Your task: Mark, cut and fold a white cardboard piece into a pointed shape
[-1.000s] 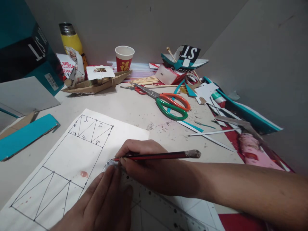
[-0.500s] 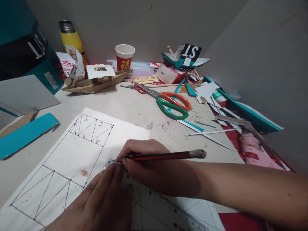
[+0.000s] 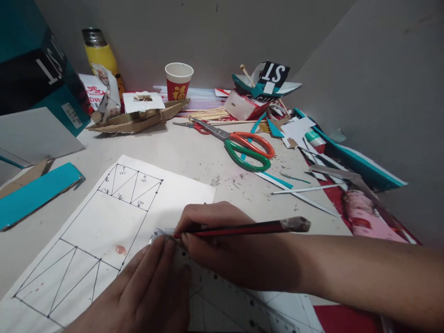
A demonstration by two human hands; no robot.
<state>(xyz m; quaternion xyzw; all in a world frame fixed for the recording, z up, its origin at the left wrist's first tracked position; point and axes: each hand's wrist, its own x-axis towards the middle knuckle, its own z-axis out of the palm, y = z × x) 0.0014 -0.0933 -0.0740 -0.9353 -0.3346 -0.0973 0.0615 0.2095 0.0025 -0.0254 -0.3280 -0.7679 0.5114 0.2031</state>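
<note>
"Looking down from the head camera, what has each hand got?"

"The right hand (image 3: 225,256) is closed, fingertips pinched round a pencil (image 3: 243,228). The left hand (image 3: 145,286) is flat, fingers straight and together, gripping nothing but resting on the end of a clear ruler (image 3: 252,303), which lies over the paper (image 3: 114,222) on the bench (image 3: 180,148)."

"And how do they sit together?"

"The ruler slants from the left fingertips toward the near right, passing just under the right hand. The pencil's writing end is by the ruler's far edge, just right of the left fingers (the very tip is hard to make out)."

"Anything different from a second ago?"

"Right hand and pencil have shifted slightly rightward, away from the left fingertips; the left hand has stayed on the ruler."
</note>
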